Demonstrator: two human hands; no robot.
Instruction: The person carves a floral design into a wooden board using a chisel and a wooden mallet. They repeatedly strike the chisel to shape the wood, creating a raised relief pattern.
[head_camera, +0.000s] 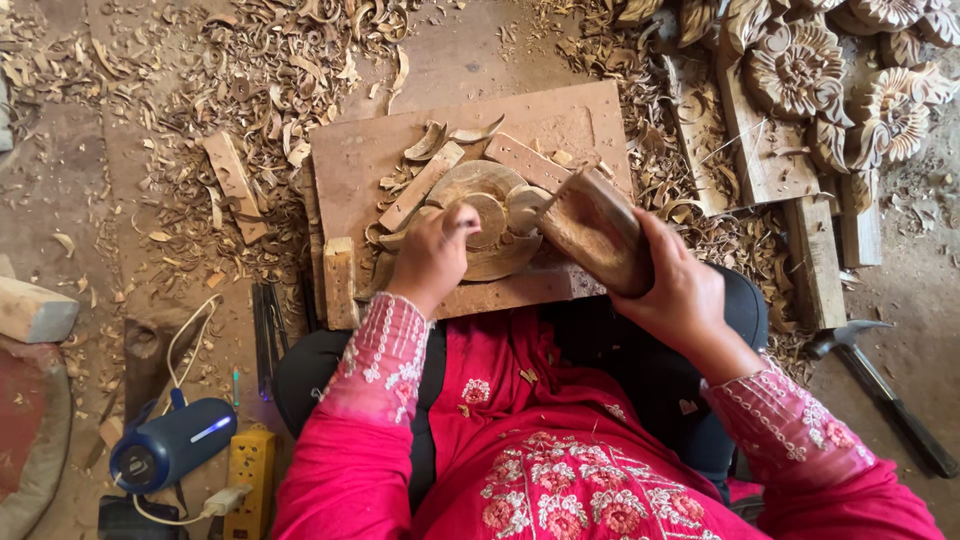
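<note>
- Our left hand (432, 252) is clenched around a thin carving tool (462, 222), its tip pressed onto the round wooden carving (488, 215) directly under the fingers.
- Our right hand (680, 290) grasps a thick wooden mallet (597, 232), fist wrapped round the lower end while the broad head tilts toward the left hand.
- The carving lies just beyond both hands on a flat work board (560, 125), hemmed in by small wooden strips (420, 185) touching its rim.
- We judge the carving stiff and fairly light, yet its raised, thin-cut edges look brittle; taking it by the thick outer rim seems safest.
- The mallet looks dense and heavy, with a smooth worn face, so a full grip low on the handle suits it.
- No true container shows; the board serves as the tray, holding the carving, the strips and curled shavings (430, 140).
- Well right of the right hand lie finished flower carvings (800, 65) and a hammer (880, 385).
- Left of the left elbow sit a blue cylinder speaker (172, 445) and a yellow power strip (250, 475).
</note>
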